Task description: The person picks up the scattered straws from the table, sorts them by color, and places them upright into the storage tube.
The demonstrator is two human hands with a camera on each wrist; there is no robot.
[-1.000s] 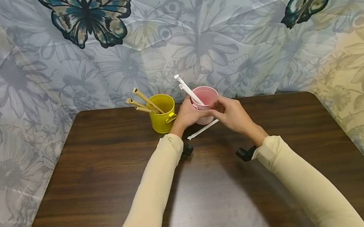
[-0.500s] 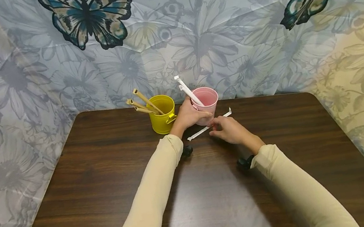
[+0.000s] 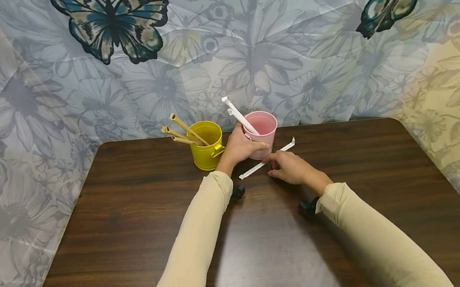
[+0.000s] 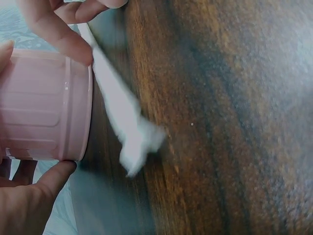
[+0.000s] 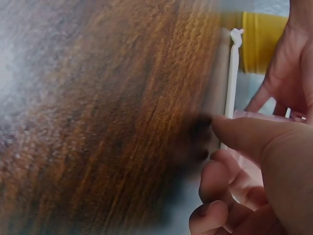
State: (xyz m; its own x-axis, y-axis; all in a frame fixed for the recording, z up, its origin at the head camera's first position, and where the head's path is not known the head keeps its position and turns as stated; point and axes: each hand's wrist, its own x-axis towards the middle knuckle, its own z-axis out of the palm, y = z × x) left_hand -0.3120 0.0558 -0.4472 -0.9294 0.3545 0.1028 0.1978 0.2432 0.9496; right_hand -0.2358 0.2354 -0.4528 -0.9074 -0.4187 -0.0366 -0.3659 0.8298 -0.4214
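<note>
My left hand [image 3: 241, 145] grips a small pink bucket [image 3: 259, 123] from its left side, with the thumb across the front. Two white paper-wrapped straws [image 3: 240, 116] lean out of the bucket. Another wrapped straw [image 3: 254, 169] lies slantwise on the table in front of it. At that straw my right hand [image 3: 290, 166] has its bent fingers, the index fingertip touching or just over it, and the thumb apart on the near side. In the left wrist view the straw's twisted end [image 4: 134, 142] shows near the bucket's rim [image 4: 80, 112]. Fingers partly hide the straw's middle.
A yellow bucket [image 3: 203, 158] holding several tan straws [image 3: 182, 128] stands left of my left hand. Behind the brown wooden table [image 3: 136, 240] hangs a cloth [image 3: 165, 83] with butterflies and flowers. The table's far edge runs just behind the buckets.
My right hand has come down from the pink bucket's rim to the straw on the table. The left hand keeps its grip on the bucket, and the straws stay where they were.
</note>
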